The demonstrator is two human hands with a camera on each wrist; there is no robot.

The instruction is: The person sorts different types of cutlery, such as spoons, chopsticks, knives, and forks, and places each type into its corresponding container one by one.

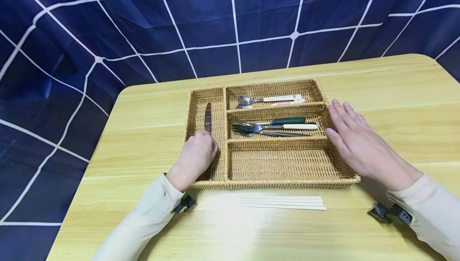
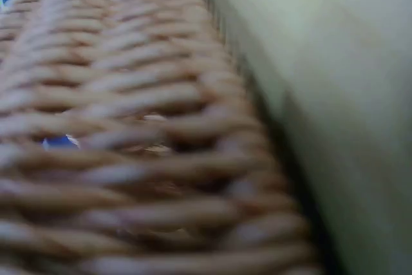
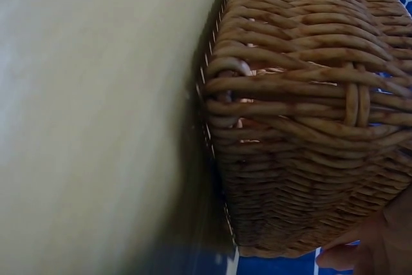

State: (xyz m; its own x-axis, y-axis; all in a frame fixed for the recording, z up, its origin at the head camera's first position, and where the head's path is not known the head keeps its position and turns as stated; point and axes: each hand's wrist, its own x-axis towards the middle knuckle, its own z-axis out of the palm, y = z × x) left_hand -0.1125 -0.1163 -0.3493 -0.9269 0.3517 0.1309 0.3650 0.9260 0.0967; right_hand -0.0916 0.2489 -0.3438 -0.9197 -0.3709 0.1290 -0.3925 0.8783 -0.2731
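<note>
A wicker cutlery tray (image 1: 280, 184) with several compartments lies on the table. Inside its long left compartment, my left hand (image 1: 199, 151) grips a table knife (image 1: 208, 118). The blade points toward the far side, while my fist hides the handle's upper part. My right hand (image 1: 353, 143) rests against the tray's right side, fingers straight along the rim. In the right wrist view, the tray's woven side wall (image 3: 302, 114) fills much of the picture, with part of my hand (image 3: 376, 243) at the lower right. The left wrist view shows only blurred wicker (image 2: 129, 127) and tabletop.
The far right compartment holds a white-handled spoon (image 1: 282, 98) and a pink-and-white handle (image 1: 287, 102). In the middle one lie a green-handled utensil (image 1: 292, 120), a white-handled fork (image 1: 298, 126) and other metal cutlery. Several white chopsticks (image 1: 282, 202) lie before the tray. A blue curtain (image 1: 201, 21) hangs behind.
</note>
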